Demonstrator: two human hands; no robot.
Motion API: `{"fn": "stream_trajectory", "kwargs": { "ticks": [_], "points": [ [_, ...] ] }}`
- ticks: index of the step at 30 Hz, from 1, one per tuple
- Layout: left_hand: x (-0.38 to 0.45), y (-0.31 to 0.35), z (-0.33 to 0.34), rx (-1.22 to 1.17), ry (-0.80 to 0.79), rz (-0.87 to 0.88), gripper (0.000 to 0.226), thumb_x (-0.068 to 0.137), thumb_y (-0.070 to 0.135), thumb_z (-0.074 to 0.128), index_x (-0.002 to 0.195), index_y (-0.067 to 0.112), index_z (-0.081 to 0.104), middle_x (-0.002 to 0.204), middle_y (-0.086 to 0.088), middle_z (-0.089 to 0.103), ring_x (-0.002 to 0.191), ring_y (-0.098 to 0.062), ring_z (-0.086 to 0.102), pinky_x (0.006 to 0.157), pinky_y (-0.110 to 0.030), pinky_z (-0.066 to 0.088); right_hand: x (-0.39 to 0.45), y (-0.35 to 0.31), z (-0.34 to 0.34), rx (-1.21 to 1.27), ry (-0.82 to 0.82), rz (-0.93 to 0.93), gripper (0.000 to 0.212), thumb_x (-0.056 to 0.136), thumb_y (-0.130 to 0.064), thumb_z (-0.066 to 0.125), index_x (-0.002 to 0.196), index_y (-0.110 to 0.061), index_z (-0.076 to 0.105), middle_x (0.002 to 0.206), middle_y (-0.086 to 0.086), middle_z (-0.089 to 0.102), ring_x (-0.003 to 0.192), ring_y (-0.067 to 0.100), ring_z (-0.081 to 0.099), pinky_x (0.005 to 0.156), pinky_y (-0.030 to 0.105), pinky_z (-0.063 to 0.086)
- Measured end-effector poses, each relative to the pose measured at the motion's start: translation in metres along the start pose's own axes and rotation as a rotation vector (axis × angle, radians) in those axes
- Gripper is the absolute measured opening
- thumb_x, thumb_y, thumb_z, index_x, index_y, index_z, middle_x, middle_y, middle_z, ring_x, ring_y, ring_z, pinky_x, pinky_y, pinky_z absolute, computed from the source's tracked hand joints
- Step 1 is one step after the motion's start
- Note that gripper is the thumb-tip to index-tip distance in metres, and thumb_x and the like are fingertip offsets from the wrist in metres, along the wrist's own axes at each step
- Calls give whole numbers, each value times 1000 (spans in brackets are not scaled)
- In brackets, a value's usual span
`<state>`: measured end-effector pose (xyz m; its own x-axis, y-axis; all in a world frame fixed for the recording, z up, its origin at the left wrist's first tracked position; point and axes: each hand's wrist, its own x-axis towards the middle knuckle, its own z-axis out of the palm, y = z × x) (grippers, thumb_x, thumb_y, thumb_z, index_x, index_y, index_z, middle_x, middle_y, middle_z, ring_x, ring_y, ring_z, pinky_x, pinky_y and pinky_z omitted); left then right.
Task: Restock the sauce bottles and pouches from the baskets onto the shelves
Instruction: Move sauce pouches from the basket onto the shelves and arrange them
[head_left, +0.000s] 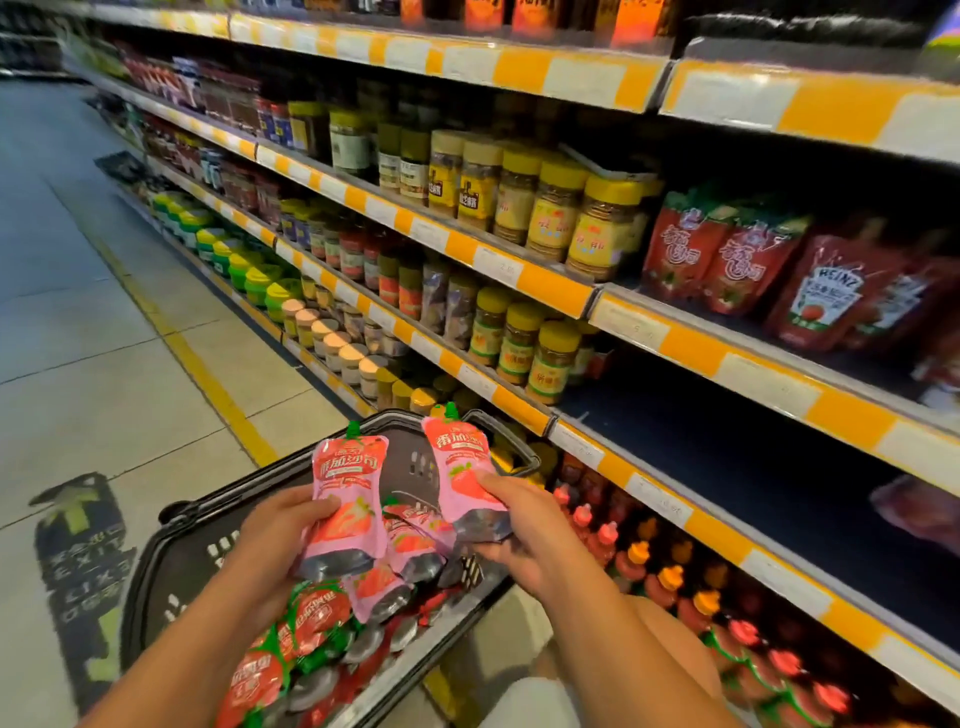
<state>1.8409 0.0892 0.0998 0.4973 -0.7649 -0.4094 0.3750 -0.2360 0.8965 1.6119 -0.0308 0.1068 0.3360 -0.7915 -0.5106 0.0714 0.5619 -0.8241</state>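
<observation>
Hands: left hand (270, 540) grips one pink pouch (347, 499) by its lower half; right hand (524, 535) pinches another pink pouch (462, 475) at its base, both raised above the basket (171, 566).
Basket: black plastic, slotted walls, rim just beside the shelf edge (654, 496); more pink pouches and red pouches (306, 629) heaped inside.
Room: dark bare shelf (727, 467) to the right of the hands, one pouch at its far right; tiled aisle (104, 338) open to the left.
Materials: glossy soft pouches with green caps, silver bases.
Neighbours: yellow-lidded jars (550, 358) just left of the bare stretch; bottles (670, 582) below.
</observation>
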Motion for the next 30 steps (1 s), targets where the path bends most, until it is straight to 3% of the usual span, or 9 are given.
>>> {"fn": "stream_trajectory", "kwargs": {
  "ticks": [4,8,12,14,17,21,27,30],
  "points": [
    [-16,13,47,23,-116,31,24,95,6,65,119,4,66,104,-23,76,92,-42,74,79,-49,61,-33,-30,-62,-31,114,-91,27,89,-25,79,109,-10,69,95,15,79,83,33,78,69,47,64],
    [-29,19,107,51,-246,35,22,95,3,63,117,0,67,107,-27,74,99,-46,72,94,-61,55,-70,-50,-134,-18,207,-160,23,89,-25,78,106,-9,71,97,18,78,79,31,77,65,41,61],
    [-36,14,167,115,-382,50,22,93,3,65,114,0,71,106,-25,75,96,-42,74,83,-50,61,-106,-61,-205,22,378,-236,16,90,-20,74,103,-10,70,88,13,79,68,26,75,60,36,58],
    [-38,9,198,164,-443,58,21,93,5,66,113,1,72,105,-24,76,93,-40,75,78,-48,62,-123,-62,-239,72,443,-253,16,91,-20,73,103,-10,71,91,14,79,70,27,75,65,38,58],
    [-43,-5,245,223,-520,53,20,92,5,67,111,0,73,105,-24,75,94,-39,74,89,-53,59,-143,-61,-283,151,562,-269,15,90,-18,75,100,-8,72,92,16,79,72,29,76,72,44,58],
    [-56,-31,304,281,-579,-11,24,90,9,71,112,-2,70,104,-25,75,86,-36,75,75,-44,61,-158,-54,-328,246,701,-252,22,88,-16,77,105,-2,72,94,16,79,82,35,74,75,46,56],
    [-77,-62,384,295,-688,-103,30,94,6,65,123,-2,64,113,-24,73,105,-40,72,85,-49,59,-171,-48,-378,300,827,-265,26,82,-12,80,106,-3,74,96,14,79,91,36,75,89,52,59],
    [-82,-70,419,310,-735,-86,19,93,2,64,111,4,71,103,-16,78,86,-29,77,65,-38,61,-175,-53,-398,273,853,-263,26,79,-10,82,104,-5,75,96,15,79,86,33,77,75,46,64]
  ]
}}
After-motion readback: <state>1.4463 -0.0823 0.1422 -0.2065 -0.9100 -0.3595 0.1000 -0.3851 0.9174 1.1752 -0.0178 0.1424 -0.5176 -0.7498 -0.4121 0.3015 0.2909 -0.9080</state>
